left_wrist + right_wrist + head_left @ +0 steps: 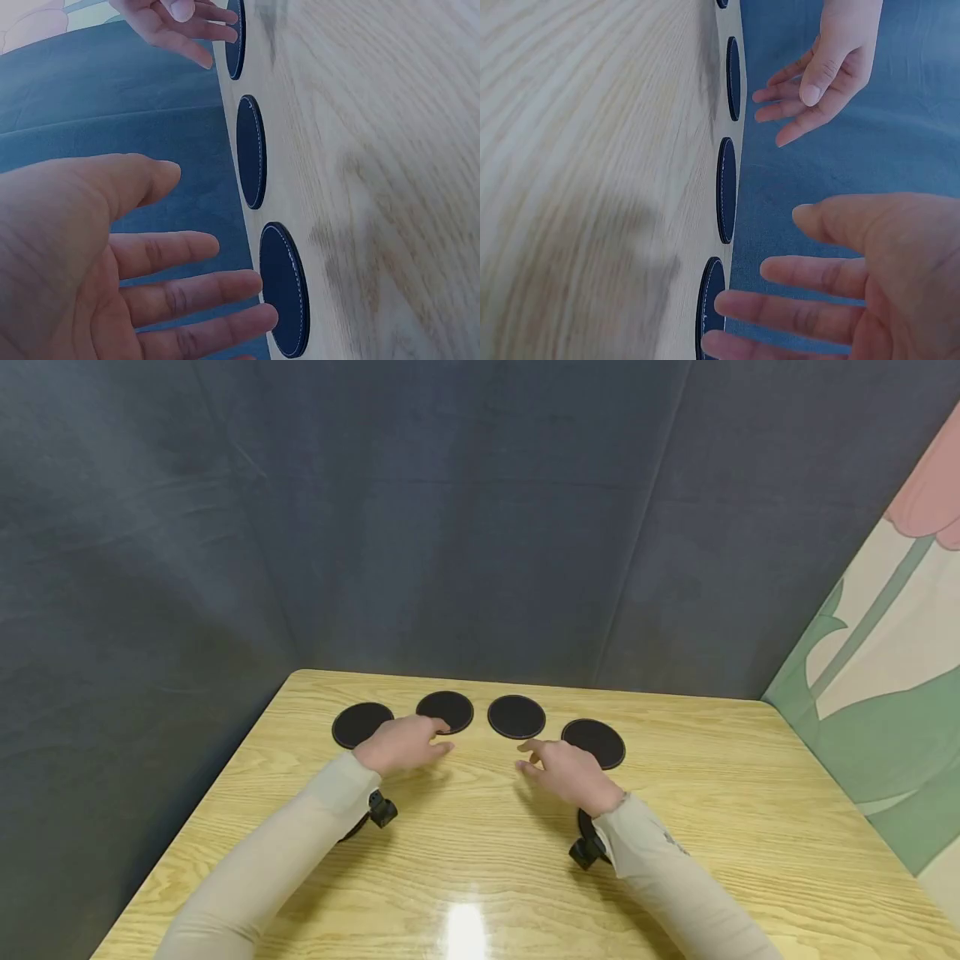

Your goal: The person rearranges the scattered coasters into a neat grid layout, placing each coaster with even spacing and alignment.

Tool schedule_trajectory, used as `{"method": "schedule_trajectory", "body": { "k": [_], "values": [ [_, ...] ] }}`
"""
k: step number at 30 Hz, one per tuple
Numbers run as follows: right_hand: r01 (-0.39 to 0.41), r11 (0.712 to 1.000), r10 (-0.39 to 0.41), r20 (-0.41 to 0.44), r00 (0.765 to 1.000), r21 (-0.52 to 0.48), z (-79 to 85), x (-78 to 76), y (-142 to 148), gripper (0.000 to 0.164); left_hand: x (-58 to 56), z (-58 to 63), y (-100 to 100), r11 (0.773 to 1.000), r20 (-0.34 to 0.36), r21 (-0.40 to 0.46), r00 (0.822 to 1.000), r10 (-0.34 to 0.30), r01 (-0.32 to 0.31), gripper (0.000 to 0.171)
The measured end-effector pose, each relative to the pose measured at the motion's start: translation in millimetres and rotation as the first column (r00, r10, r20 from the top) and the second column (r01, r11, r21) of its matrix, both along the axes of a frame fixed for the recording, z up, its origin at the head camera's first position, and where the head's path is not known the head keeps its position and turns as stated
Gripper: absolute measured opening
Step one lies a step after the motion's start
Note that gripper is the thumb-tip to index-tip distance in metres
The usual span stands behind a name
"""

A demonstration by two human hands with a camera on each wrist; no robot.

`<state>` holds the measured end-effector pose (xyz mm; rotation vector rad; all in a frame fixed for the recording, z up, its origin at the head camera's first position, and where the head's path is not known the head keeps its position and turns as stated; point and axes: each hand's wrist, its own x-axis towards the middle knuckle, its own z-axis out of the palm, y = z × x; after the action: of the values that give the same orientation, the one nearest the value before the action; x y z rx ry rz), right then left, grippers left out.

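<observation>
Several round black coasters with pale stitched rims lie flat on the wooden table. Over the table hovers my left hand [403, 744], fingers extended and holding nothing. It is nearest the far-left coaster [362, 724] and the second coaster [446, 711], whose front edge its fingers overlap in the head view. My right hand [572, 772] hangs in the air too, fingers loosely spread, nothing in them. Beside it lie the right coaster [594, 742] and the third coaster [517, 716]. In the left wrist view, the left fingers [191, 295] overlap a coaster [285, 289]; contact cannot be told.
The wooden table [480, 835] ends at a dark blue cloth [465, 527] behind and at the left. A flower-patterned cloth [885, 710] hangs at the right. Each wrist bears a small black camera. Another coaster is partly hidden under each forearm.
</observation>
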<state>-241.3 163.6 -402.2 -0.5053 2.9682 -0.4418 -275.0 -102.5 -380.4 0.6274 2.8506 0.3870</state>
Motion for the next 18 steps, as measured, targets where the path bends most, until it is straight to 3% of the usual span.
{"method": "schedule_trajectory", "body": {
  "k": [9,14,18],
  "values": [
    [-0.027,0.997,0.026,-0.019,0.999,-0.068,11.3,-14.0,-3,0.034,-12.7,13.4,-3,1.000,0.018,0.013,1.000,0.017,-0.017,0.048],
    [-0.036,0.996,0.033,-0.029,0.999,-0.082,18.3,-27.7,-8,0.036,-25.2,20.8,-4,0.999,0.024,0.023,0.999,0.024,-0.024,0.047],
    [-0.036,0.986,0.036,-0.002,0.999,-0.161,26.0,-43.7,-13,0.034,-38.0,24.3,-8,0.999,0.029,0.041,0.999,0.032,-0.033,0.046]
  ]
}}
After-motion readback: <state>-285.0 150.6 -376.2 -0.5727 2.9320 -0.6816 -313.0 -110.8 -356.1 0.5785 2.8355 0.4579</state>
